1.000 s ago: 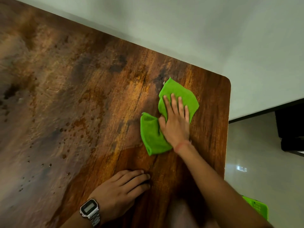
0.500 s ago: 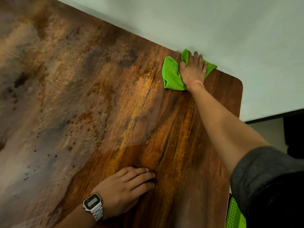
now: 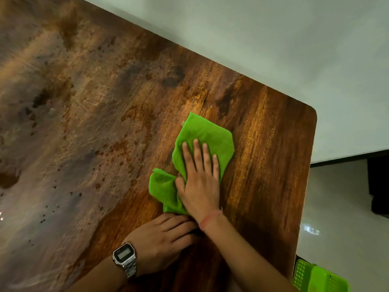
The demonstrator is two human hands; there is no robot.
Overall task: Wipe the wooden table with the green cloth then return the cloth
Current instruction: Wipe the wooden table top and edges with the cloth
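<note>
The green cloth (image 3: 207, 134) lies crumpled on the wooden table (image 3: 94, 123), near its right end. My right hand (image 3: 200, 182) presses flat on the cloth with straight fingers pointing away from me. My left hand (image 3: 160, 241), with a metal digital watch on the wrist, rests palm down on the table just below the cloth, its fingertips tucked under my right wrist.
The table's far edge meets a pale wall (image 3: 273, 49). Its rounded right corner (image 3: 311, 114) gives way to a light floor (image 3: 336, 207). A green perforated basket (image 3: 315, 279) sits below the table's right edge at the bottom right.
My right hand has pulled the cloth back from the table's far edge toward me, close to my left hand. The left hand has stayed flat on the table.
</note>
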